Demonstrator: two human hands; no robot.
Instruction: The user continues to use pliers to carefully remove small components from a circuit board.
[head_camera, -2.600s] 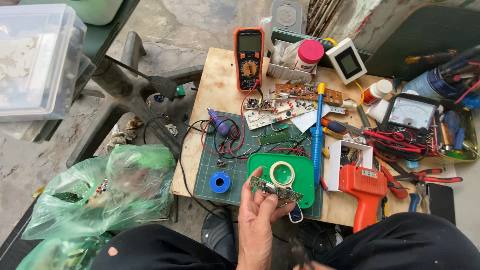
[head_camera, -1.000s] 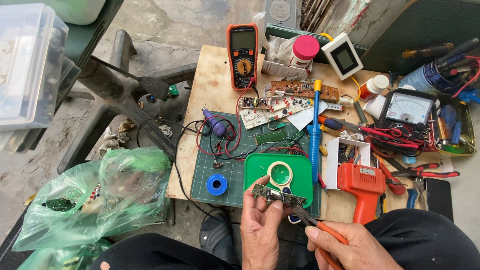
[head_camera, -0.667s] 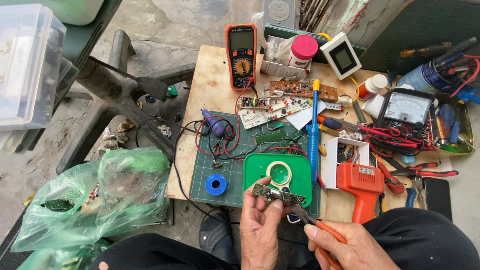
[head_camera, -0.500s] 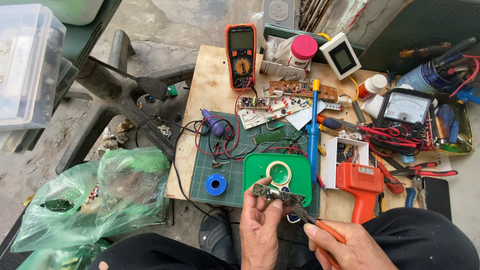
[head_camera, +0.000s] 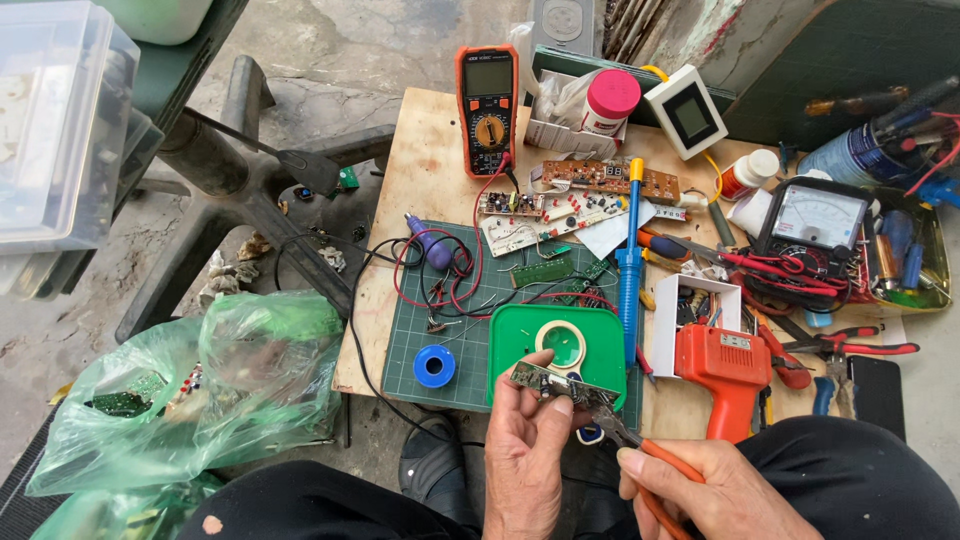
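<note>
Bare hands (head_camera: 530, 455), no sleeves or gloves — black trousers (head_camera: 300, 505) and a dark shoe (head_camera: 432, 470).

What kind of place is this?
Likely an informal electronics repair spot, outdoors or semi-outdoors: small wooden table on rough concrete, crowded with an orange multimeter, loose circuit boards and an orange soldering gun.

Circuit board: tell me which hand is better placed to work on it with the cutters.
Right. The right hand already grips the orange-handled cutters, their tip at the small circuit board's edge. The left hand is occupied pinching that board steady.
</note>
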